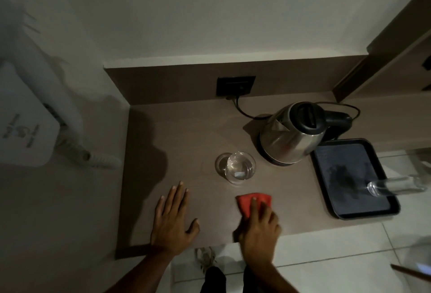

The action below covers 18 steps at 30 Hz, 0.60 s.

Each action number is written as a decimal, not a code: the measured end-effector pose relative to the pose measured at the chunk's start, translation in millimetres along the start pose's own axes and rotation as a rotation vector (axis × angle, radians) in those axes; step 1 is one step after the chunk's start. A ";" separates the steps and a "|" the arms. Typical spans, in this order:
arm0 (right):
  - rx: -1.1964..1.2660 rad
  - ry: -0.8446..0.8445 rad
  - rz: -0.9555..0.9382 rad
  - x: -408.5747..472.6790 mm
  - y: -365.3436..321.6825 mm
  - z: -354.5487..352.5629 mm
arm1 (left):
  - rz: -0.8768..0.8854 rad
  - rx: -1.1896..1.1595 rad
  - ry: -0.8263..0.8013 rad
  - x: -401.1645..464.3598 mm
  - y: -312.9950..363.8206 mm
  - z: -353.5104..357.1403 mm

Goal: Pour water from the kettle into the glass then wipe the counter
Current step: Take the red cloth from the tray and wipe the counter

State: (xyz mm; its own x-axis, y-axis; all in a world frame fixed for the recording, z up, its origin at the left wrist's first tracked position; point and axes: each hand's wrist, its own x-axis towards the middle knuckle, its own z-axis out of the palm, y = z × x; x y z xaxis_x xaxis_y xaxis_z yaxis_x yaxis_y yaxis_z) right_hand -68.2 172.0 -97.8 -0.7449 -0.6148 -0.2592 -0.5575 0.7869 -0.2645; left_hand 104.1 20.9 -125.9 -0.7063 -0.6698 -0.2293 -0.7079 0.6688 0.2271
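A steel kettle (291, 134) with a black lid and handle stands on its base at the back right of the brown counter (177, 143). In front of it, to the left, a clear glass (239, 167) holds water. My right hand (258, 225) presses a red cloth (247, 200) flat on the counter near the front edge, just below the glass. Left of it, my left hand (171, 218) rests flat on the counter, fingers spread, holding nothing.
A dark tray (345, 164) sits at the right end of the counter with an empty glass (394, 185) lying on it. The kettle's cord (242, 112) runs to a wall socket (235, 85). A white wall hairdryer (30, 134) hangs at left.
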 end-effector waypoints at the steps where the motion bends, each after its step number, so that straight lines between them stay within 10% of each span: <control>1: 0.004 -0.047 -0.032 -8.8 -12.5 4.7 | 0.003 0.002 -0.001 0.1 1.0 0.4; 9: -0.050 -0.124 -0.417 22.6 -81.9 11.6 | 0.014 0.003 0.032 1.7 -0.8 1.6; 18: -0.157 -0.072 -0.549 2.7 32.0 -15.1 | 0.010 -0.012 0.027 0.8 -1.6 0.5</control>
State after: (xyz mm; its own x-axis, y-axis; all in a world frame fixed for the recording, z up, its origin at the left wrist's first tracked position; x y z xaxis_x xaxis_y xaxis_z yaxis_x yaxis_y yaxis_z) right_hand -93.6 196.3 -92.9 -0.3075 -0.9331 -0.1866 -0.9073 0.3466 -0.2380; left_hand 104.7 19.4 -127.0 -0.7131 -0.6716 -0.2009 -0.7006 0.6719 0.2403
